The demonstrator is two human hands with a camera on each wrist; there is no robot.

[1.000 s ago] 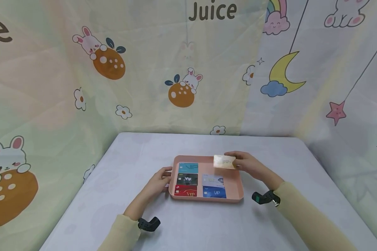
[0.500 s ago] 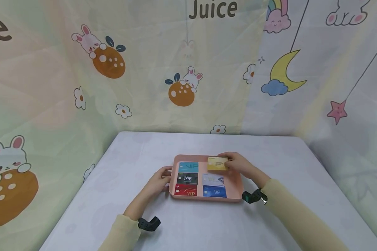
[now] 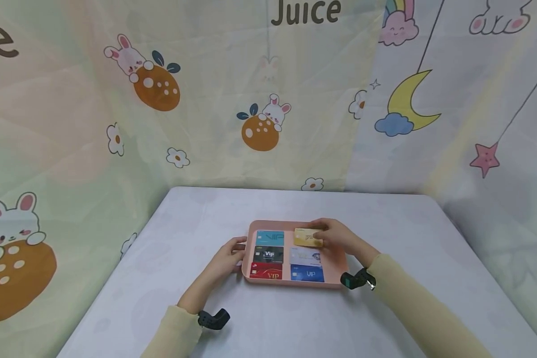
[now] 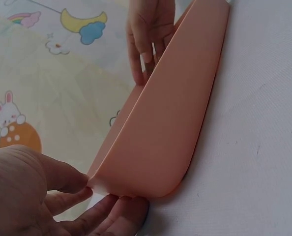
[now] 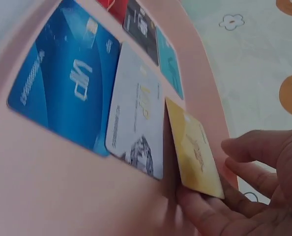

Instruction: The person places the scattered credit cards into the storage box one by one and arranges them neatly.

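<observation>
A pink tray (image 3: 295, 284) lies on the table with bank-style plastic cards in two columns. My left hand (image 3: 225, 257) holds the tray's left side; in the left wrist view its fingertips (image 4: 82, 183) are at the rim and outer wall. At the far end of the right column my right hand (image 3: 337, 234) pinches a gold card (image 3: 305, 237) by its right end. In the right wrist view the gold card (image 5: 195, 152) is tilted, fingers (image 5: 200, 206) under one edge. A silver card (image 3: 302, 256) lies beside it, then a blue card (image 3: 306, 273).
The tray's left column has a teal card (image 3: 270, 237), a black card (image 3: 268, 254) and a red card (image 3: 266, 271). A pale cloth covers the table (image 3: 268, 323). Printed curtains (image 3: 215, 109) stand behind and at both sides.
My right hand has brought the gold card left and nearer, from above the tray's far right edge down to the right column. The left hand stays at the tray's left side.
</observation>
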